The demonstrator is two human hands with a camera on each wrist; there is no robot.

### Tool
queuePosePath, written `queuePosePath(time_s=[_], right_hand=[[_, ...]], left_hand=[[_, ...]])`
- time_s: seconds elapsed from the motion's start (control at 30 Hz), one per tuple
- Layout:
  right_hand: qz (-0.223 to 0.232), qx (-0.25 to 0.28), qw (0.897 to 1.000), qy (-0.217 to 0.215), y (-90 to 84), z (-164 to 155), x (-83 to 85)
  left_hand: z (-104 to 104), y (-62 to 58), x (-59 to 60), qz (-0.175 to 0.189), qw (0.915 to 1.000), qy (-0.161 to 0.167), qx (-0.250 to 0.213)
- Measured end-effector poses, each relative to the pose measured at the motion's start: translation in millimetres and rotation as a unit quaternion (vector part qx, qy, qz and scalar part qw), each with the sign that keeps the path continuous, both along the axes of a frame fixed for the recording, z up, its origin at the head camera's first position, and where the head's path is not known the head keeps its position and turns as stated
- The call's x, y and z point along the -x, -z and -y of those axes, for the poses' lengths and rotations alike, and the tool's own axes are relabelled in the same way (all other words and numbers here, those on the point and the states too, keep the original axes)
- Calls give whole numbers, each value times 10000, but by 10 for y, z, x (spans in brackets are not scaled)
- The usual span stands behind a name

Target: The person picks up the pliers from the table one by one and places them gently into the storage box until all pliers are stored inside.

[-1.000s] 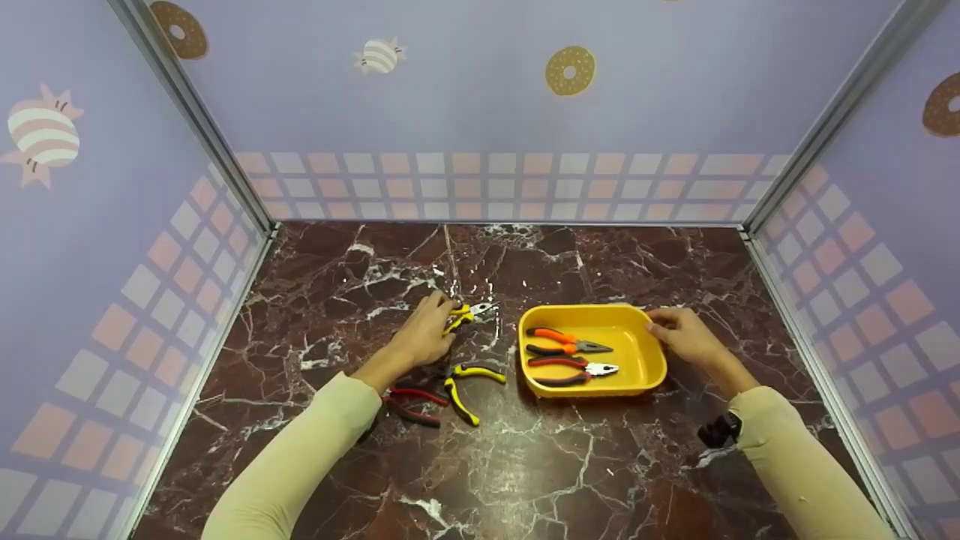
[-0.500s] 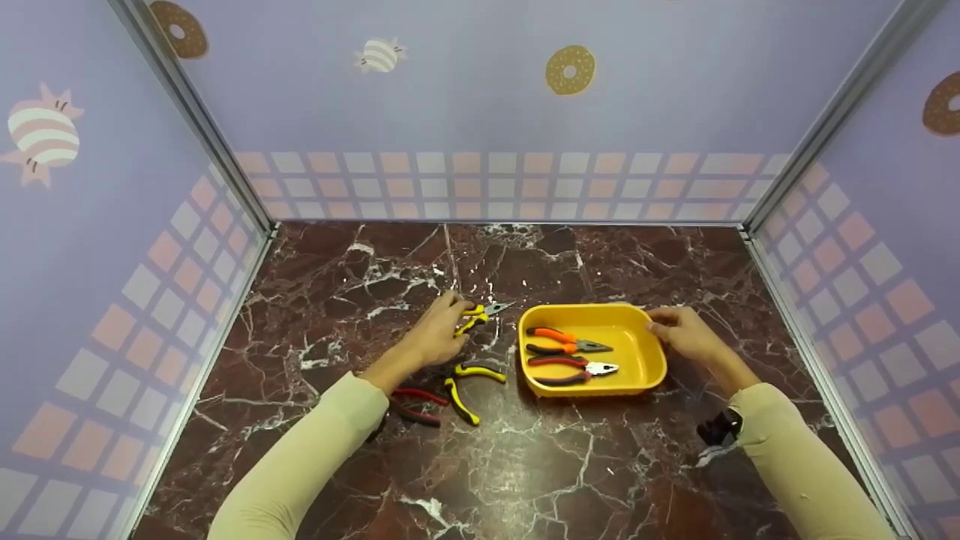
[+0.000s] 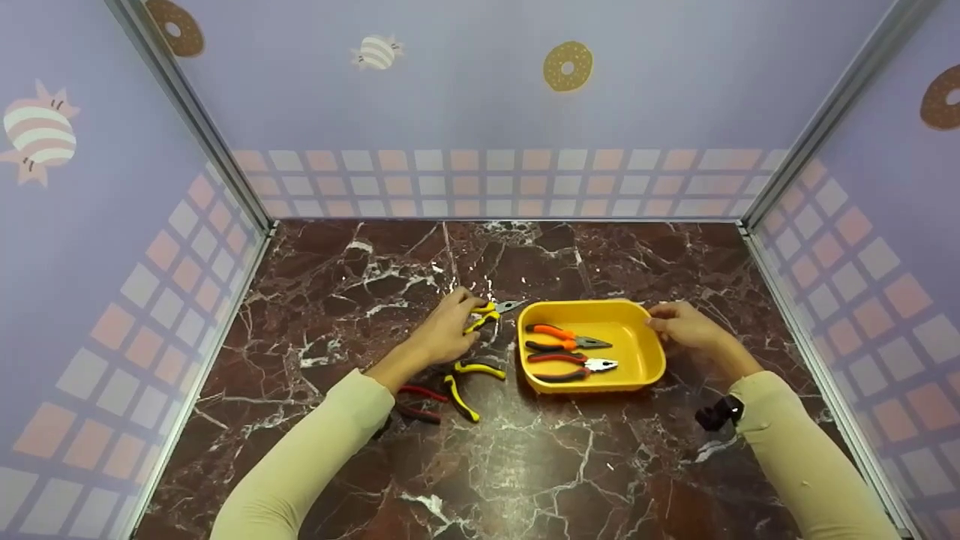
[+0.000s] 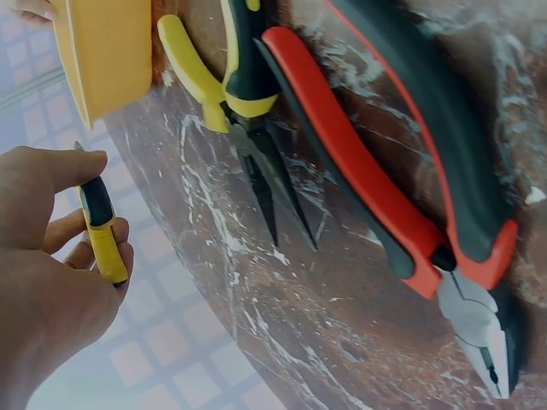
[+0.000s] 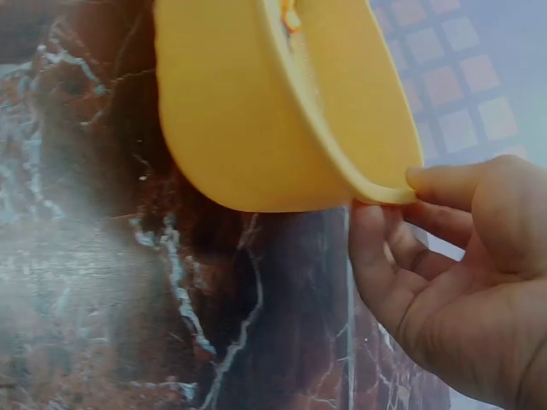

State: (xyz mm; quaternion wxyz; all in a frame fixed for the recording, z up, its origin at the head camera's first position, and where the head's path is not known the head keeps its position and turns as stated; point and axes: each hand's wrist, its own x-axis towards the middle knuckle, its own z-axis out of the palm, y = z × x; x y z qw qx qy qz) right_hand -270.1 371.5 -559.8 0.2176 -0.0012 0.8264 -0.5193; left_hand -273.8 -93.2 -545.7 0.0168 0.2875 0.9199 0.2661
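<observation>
My left hand (image 3: 448,330) grips yellow-and-black pliers (image 3: 486,319) just left of the yellow plastic box (image 3: 592,387), their metal jaws pointing toward it. In the left wrist view, thumb and fingers pinch a handle of these pliers (image 4: 104,231). My right hand (image 3: 691,330) pinches the box's right rim, thumb inside and fingers outside, as the right wrist view shows at the box wall (image 5: 248,128). Inside the box lie orange-and-black needle-nose pliers (image 3: 562,340) and red-and-black pliers (image 3: 570,360).
On the dark marbled tabletop (image 3: 517,480), yellow-and-black needle-nose pliers (image 3: 459,390) lie handles spread beside red-and-black combination pliers (image 3: 424,405), partly hidden by my left arm. Patterned walls (image 3: 480,105) enclose the back and sides.
My left hand has moved right with the yellow-and-black pliers, bringing their tip close to the box's left rim. The right hand keeps its hold on the box.
</observation>
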Motion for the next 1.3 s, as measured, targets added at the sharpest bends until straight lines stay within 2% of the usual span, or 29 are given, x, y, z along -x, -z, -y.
queuePosePath(time_s=[0.17,0.33,0.57,0.8,0.93,1.13,1.3], right_hand=[[276,272,9992,-131,-40,-48,34],[293,419,9986,-146,-58,-61,33],[207,348,9991,-152,-49,-56,28],[316,459,9984,-104,-53,-56,40],[201,389,9989,-174,-50,-74,35],[44,171,9995,-271,-50,-66,33],[-49,88,9995,-291,-49,-56,41]], left_hand=[[-64,-31,6,-40,10000,53,-4],[-152,-55,5,28,9999,58,-94],[-297,-78,-4,100,9998,167,-78],[-425,-111,-1,191,9993,297,-152],[-501,-128,13,256,9988,404,-112],[-595,-142,21,112,9980,612,-67],[-656,-160,8,126,9973,721,-78]])
